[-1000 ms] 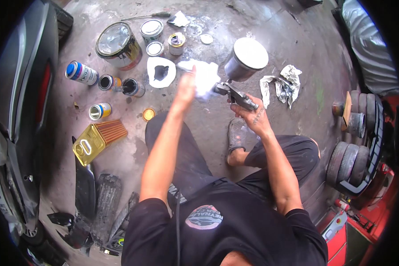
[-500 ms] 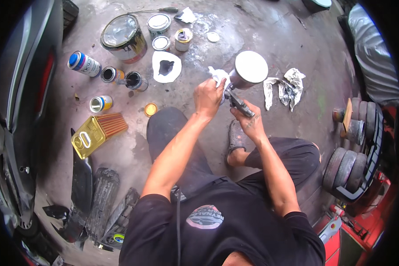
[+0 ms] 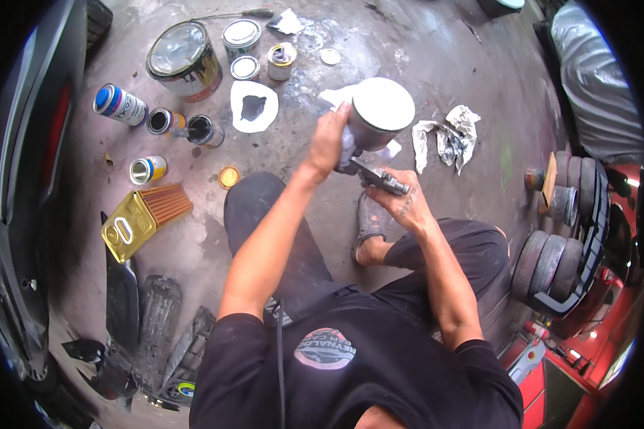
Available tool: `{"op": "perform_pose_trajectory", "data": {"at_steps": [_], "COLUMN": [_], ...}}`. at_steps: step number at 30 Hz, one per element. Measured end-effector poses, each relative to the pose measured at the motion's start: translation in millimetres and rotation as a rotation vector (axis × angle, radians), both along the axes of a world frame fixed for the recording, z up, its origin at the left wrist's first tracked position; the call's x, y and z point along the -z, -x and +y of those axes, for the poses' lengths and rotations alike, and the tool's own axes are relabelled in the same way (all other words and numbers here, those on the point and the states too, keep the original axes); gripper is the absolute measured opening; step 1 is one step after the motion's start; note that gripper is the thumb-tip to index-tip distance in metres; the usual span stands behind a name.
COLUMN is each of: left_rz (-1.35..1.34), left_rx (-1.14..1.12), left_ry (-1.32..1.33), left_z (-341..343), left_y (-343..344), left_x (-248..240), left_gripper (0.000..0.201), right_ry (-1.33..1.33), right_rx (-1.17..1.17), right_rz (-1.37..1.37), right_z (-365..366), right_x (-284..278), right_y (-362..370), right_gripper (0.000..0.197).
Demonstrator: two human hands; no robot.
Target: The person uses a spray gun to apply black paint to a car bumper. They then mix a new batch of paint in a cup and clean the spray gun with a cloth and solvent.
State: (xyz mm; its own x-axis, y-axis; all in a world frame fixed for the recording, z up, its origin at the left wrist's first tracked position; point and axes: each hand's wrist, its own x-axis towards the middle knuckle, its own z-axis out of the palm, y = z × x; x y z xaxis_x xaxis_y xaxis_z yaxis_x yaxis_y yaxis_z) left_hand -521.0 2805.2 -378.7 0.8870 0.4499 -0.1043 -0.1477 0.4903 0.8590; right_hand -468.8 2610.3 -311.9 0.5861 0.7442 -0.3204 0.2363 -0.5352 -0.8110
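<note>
My right hand [image 3: 409, 200] is closed round the grip of a dark metal spray gun [image 3: 376, 178]. A paint cup with a round white lid [image 3: 383, 104] sits on top of the gun, tilted. My left hand [image 3: 327, 145] presses a crumpled white wiping cloth [image 3: 340, 95] against the cup's left side. More white material shows below the cup, and the left fingertips are hidden behind it. Both hands are over the concrete floor in front of my bent knees.
Left of my hands stand a large paint can [image 3: 184, 64], smaller open tins [image 3: 205, 132] and a blue-capped can [image 3: 120, 105]. A gold rectangular tin [image 3: 129, 225] lies nearer. Crumpled stained paper [image 3: 454, 139] is to the right. Stacked tyres [image 3: 551, 268] and a car body [image 3: 32, 143] flank the floor.
My left hand has moved up along the cup's side with the cloth. The cup and spray gun have shifted slightly left. The whole view has also shifted a little.
</note>
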Motion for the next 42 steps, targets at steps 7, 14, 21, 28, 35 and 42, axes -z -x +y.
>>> {"op": "perform_pose_trajectory", "data": {"at_steps": [7,14,21,28,35,42], "left_rz": [0.022,0.050,-0.242,-0.107,0.448,0.241], "left_rx": [0.310,-0.210,0.008,1.140,1.542,0.341], "left_ry": [0.291,-0.200,-1.948,-2.524,-1.345,0.122], "left_z": [9.7,13.2,24.2,-6.5,28.6,117.7], "left_y": [-2.5,9.4,36.5,10.3,-91.0,-38.0], "left_x": [16.7,7.6,-50.7,-126.8,-157.7,9.5], "left_gripper": [0.052,0.037,0.042,0.035,0.048,0.032], "right_ry": [0.055,0.122,-0.080,-0.114,-0.104,-0.239], "right_rx": [-0.103,0.010,-0.131,-0.163,-0.291,0.047], "right_rz": [0.191,0.337,0.139,-0.161,-0.174,-0.092], "right_z": [-0.4,2.4,-0.2,-14.6,-37.1,-15.4], "right_x": [-2.5,3.1,9.8,25.3,6.7,23.2], "right_y": [-12.5,-20.6,-15.4,8.7,-1.9,-31.1], "right_gripper": [0.030,0.027,0.028,0.021,0.046,0.047]}}
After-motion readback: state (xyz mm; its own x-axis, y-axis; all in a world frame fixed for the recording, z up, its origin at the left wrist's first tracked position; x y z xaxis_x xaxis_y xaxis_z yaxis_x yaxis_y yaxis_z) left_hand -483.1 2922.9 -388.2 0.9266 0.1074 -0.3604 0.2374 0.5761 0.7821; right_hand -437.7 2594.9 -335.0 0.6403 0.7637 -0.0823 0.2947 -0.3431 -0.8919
